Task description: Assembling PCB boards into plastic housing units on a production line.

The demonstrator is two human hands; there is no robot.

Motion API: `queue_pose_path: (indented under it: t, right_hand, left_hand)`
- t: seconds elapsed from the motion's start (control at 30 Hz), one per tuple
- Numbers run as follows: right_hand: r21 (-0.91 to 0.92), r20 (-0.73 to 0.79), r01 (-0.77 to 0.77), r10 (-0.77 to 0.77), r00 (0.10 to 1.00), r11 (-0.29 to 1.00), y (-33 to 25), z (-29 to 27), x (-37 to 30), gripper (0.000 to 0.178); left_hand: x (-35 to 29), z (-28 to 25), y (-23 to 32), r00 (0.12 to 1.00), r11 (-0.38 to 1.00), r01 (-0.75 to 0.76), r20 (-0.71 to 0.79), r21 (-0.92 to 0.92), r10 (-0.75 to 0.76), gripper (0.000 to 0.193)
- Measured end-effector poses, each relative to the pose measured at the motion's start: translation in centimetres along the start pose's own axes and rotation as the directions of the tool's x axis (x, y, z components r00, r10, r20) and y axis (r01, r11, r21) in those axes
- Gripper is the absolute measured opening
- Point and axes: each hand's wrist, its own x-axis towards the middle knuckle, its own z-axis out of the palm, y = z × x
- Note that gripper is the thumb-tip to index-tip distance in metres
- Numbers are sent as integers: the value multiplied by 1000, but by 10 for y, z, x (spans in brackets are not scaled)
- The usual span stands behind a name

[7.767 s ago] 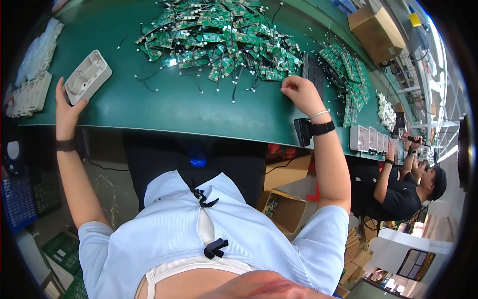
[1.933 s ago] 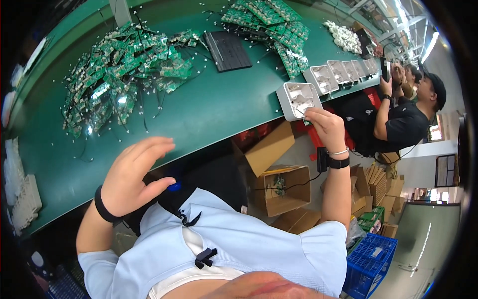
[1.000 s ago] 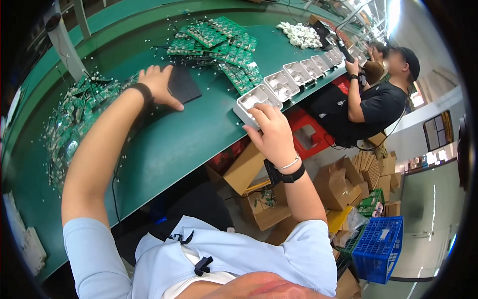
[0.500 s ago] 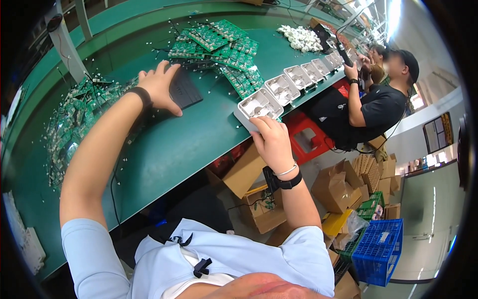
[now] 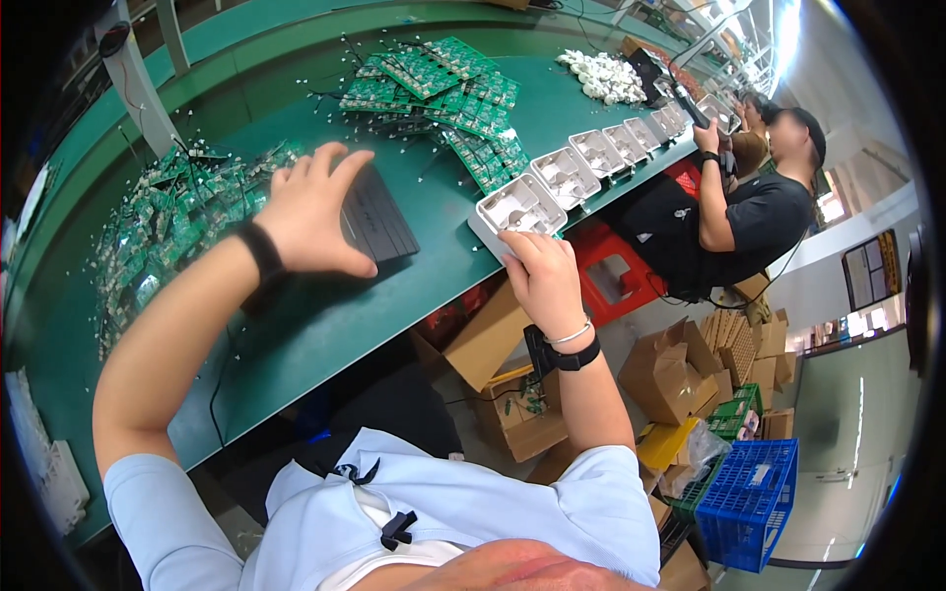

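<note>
My left hand (image 5: 310,219) spans a flat black box (image 5: 382,222), with the thumb at its near edge and the fingers at its far end. The left part of the box is hidden behind the hand. At the table's front edge, my right hand (image 5: 544,281) grips the near corner of an open white plastic housing (image 5: 483,231). Round recesses show inside that housing; the right fingertips are partly hidden against its wall. It is the nearest in a row of similar white housings (image 5: 565,177) running away to the right.
Green circuit boards (image 5: 434,89) lie stacked beyond the box. A heap of small boards with wires (image 5: 168,222) covers the left of the green table (image 5: 305,340). White parts (image 5: 601,77) are piled far back. A co-worker (image 5: 754,207) sits at right, near a red stool (image 5: 616,271), cartons (image 5: 665,369) and a blue crate (image 5: 749,502).
My left hand and the black box have come nearer to me, and the box looks larger. My right hand stays on the white housing.
</note>
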Motion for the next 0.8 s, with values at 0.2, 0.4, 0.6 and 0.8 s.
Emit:
queue_pose_path:
  t: [0.2,0.4,0.6,0.8]
  right_hand:
    - [1,14,5,-5,1000,1000,0,0,2,25]
    - [-1,7,41,-41,999,999,-3,-1,15,24]
    - [-43,55,72,-70,996,996,17,-7,67,37]
    - [-241,325,-77,155,933,967,35,20,132,54]
  left_hand:
    - [-75,-8,25,998,996,-34,-64,-83,28,118]
    - [-140,-7,28,995,994,91,-39,-68,-94,117]
    - [-168,2,25,970,971,237,-49,-32,-238,118]
    - [-190,11,26,945,943,326,-61,63,-323,114]
